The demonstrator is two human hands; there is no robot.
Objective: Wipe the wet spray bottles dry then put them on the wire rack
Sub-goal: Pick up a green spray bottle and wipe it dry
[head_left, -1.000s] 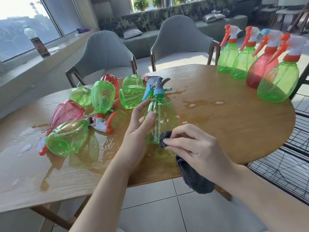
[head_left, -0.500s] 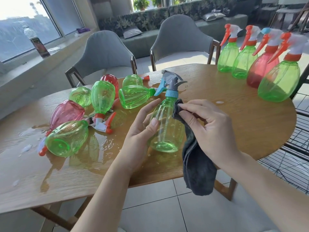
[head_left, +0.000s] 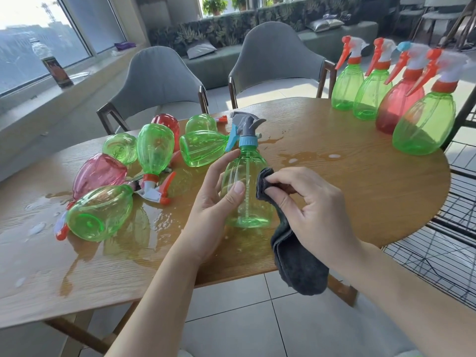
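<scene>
Right hand (head_left: 306, 202): fingers are curling closed, pinching a dark grey cloth (head_left: 296, 261) against the side of the held bottle; the cloth looks soft and napped, and its loose end is hanging below the table edge.
Left hand (head_left: 219, 199): fingers and thumb are wrapping partway round the held bottle (head_left: 247, 189), keeping it upright just above the table (head_left: 360, 197).
Held bottle: clear green ribbed plastic, rounded body, blue collar, grey trigger head, dip tube showing inside.
Risk, grip: the wet, smooth plastic is likely making for a slippery hold; a hard rub from the cloth could be twisting the bottle out of the left hand.
Risk, table: water is pooling on the wood grain beside the hands, so setting the wiped bottle down there would be wetting it again.
Wet bottles (head_left: 154, 148): green and red ones are lying on their sides in the puddle, left of the hands, touching one another.
Standing bottles (head_left: 422, 124): four are standing upright at the far right, orange triggers.
Wire rack (head_left: 453, 258): thin black grid is sitting right of the table; a narrow base could be tipping between wires.
</scene>
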